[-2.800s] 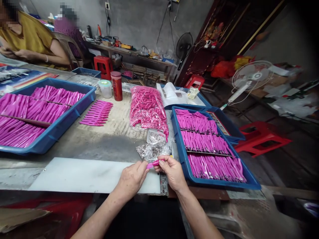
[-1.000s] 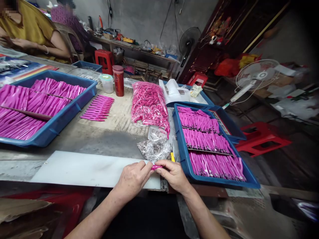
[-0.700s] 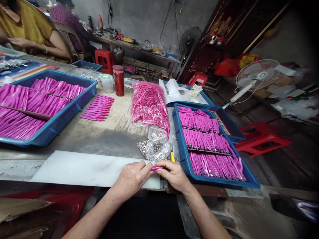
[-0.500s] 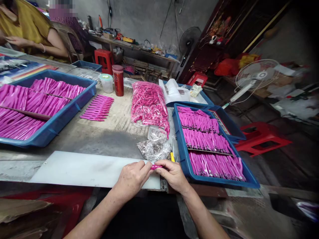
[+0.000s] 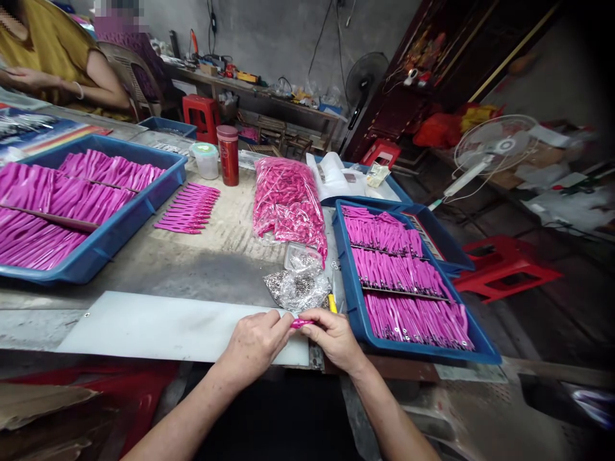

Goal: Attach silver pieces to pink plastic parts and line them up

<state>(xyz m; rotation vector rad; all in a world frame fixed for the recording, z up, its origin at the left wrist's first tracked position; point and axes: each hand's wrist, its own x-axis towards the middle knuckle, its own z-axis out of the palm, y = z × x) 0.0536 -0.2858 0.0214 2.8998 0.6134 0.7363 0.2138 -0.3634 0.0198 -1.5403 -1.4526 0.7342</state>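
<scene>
Between my two hands is a small pink plastic piece (image 5: 301,323), pinched at both ends over the right end of a white board (image 5: 158,323). My left hand (image 5: 257,342) closes on its left end, and the fingertips of my right hand (image 5: 334,336) grip its right end. Much of the piece is covered by the fingers. Just beyond them lies an open clear bag of small metal parts (image 5: 302,286), with a yellow-handled tool (image 5: 332,303) beside it. Farther back sits a clear bag of pink pieces (image 5: 288,198).
Blue trays of pink pieces stand at left (image 5: 103,256) and right (image 5: 358,307). A row of pink pieces (image 5: 189,208) lies near a red tumbler (image 5: 229,157) and a lidded tub (image 5: 205,160). A co-worker in a yellow top (image 5: 57,57) sits at far left.
My hands stay in nearly the same place, still pinching the pink piece, which is turned very slightly. At far left the co-worker's hands have shifted a little.
</scene>
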